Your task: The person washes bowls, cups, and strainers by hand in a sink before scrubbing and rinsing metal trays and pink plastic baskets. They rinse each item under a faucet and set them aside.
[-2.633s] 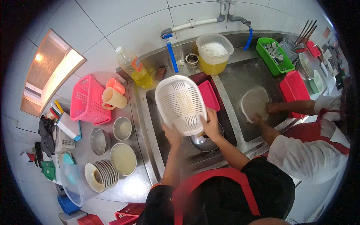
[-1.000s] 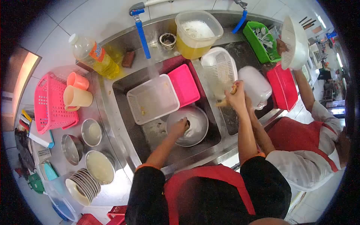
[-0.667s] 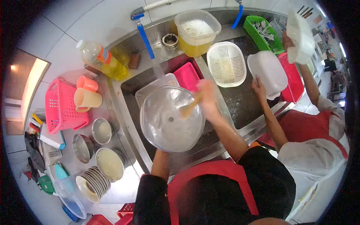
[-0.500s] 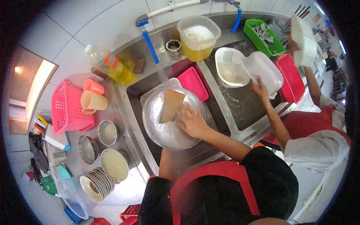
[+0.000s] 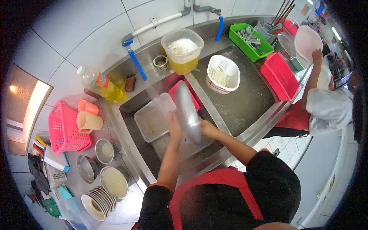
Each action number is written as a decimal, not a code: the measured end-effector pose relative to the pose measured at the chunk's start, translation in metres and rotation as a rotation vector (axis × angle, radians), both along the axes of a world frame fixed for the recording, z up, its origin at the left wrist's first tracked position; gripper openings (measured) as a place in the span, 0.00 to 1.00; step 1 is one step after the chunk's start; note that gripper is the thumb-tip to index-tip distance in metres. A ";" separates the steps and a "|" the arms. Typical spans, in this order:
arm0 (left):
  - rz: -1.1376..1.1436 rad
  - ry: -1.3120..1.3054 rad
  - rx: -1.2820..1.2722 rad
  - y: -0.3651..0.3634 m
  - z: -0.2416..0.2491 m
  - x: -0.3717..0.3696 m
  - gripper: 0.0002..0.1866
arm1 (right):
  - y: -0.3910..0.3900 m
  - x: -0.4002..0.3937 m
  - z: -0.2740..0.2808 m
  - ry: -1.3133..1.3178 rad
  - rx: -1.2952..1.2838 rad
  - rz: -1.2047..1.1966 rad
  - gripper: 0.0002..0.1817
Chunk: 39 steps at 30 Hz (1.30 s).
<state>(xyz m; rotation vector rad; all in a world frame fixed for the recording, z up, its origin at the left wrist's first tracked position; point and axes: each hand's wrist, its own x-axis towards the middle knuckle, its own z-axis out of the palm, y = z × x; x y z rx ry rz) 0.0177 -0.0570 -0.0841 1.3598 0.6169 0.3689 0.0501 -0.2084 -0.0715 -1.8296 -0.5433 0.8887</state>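
Observation:
A round metal lid or basin, blurred and tilted nearly on edge, is held over the left sink between both hands. My left hand is on its left face, partly smeared by motion. At its lower right edge is my right hand, gripping the rim. Water runs from the blue tap beside it. A pale rectangular tray lies in the sink to the left, and a pink tray is partly hidden behind the metal piece.
A tub of soapy yellow liquid stands behind the sinks. White baskets sit in the right sink. Stacked plates and bowls are on the left counter. A co-worker at the right holds a pale container.
The metal piece has tilted from facing up to nearly edge-on, and my left hand now shows at its side. The co-worker has moved away from the white baskets. The view has shifted.

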 end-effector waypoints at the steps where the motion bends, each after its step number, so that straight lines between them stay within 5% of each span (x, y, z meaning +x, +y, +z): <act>1: -0.025 -0.014 0.130 -0.010 0.009 0.016 0.16 | -0.020 0.004 -0.026 0.162 0.162 -0.450 0.18; 2: -0.066 -0.044 0.257 -0.019 0.012 0.035 0.17 | -0.050 0.020 -0.027 0.645 0.539 -0.591 0.18; 4: -0.156 -0.151 0.374 -0.055 0.031 0.072 0.19 | -0.099 0.035 -0.012 0.334 0.720 -0.758 0.19; 5: -0.268 -0.154 0.300 -0.074 0.037 0.088 0.20 | -0.098 0.032 0.047 0.602 0.916 -0.849 0.20; 8: -0.547 -0.163 0.060 -0.118 0.035 0.105 0.23 | -0.120 0.052 0.078 0.181 0.660 -1.150 0.24; 9: -0.633 -0.147 -0.090 -0.124 0.037 0.102 0.24 | -0.150 0.067 0.042 0.044 0.512 -1.268 0.27; 10: -0.596 -0.166 0.063 -0.129 0.021 0.099 0.24 | -0.168 0.075 0.029 -0.042 0.383 -1.427 0.18; 12: -0.613 -0.201 0.061 -0.110 0.004 0.082 0.22 | -0.202 0.076 -0.004 -0.605 0.057 -1.536 0.20; 15: -0.537 -0.163 -0.007 -0.050 -0.037 0.039 0.16 | -0.223 0.071 -0.010 -0.663 0.055 -1.541 0.20; 16: -0.404 -0.104 0.367 -0.020 -0.058 0.023 0.13 | -0.210 0.066 0.010 -0.711 0.002 -1.520 0.18; 17: -0.293 0.052 0.099 0.010 -0.104 0.006 0.14 | -0.196 0.065 0.024 -0.764 -0.046 -1.498 0.16; 18: 0.164 0.321 -0.333 0.026 -0.107 -0.013 0.18 | -0.181 0.072 0.029 -0.759 -0.045 -1.496 0.16; 20: 0.522 0.314 -0.810 0.069 -0.208 -0.046 0.23 | -0.144 0.102 0.040 -0.965 0.379 -1.262 0.18; 21: 0.521 0.309 -0.812 0.069 -0.195 -0.046 0.23 | -0.120 0.121 0.049 -0.837 0.621 -1.077 0.19; 22: 0.535 0.352 -0.927 0.065 -0.167 -0.048 0.24 | -0.094 0.140 0.056 -0.803 0.589 -0.969 0.18; 23: 0.547 0.395 -1.045 0.064 -0.150 -0.048 0.25 | -0.059 0.157 0.077 -1.119 0.275 -0.920 0.17; 26: 0.536 0.183 -1.025 0.071 -0.213 -0.044 0.24 | 0.043 0.222 0.122 -1.333 0.207 -0.625 0.12; 28: 0.519 0.152 -0.959 0.072 -0.222 -0.045 0.22 | 0.098 0.255 0.149 -1.259 -0.192 -0.304 0.14; 30: 0.512 0.116 -0.883 0.073 -0.223 -0.043 0.19 | 0.145 0.273 0.154 -1.463 0.069 -0.203 0.19; 32: 0.490 0.117 -0.906 0.064 -0.219 -0.048 0.13 | 0.199 0.241 0.176 -1.246 0.288 -0.284 0.22; 34: 0.438 0.129 -0.898 0.052 -0.198 -0.059 0.12 | 0.243 0.184 0.213 -1.102 -0.028 -0.164 0.24; 36: 0.367 0.266 -0.813 0.045 -0.157 -0.064 0.12 | 0.276 0.171 0.207 -1.286 -0.268 -0.086 0.25; 39: 0.315 0.381 -0.755 0.041 -0.150 -0.069 0.13 | 0.300 0.176 0.176 -1.371 -0.357 -0.054 0.23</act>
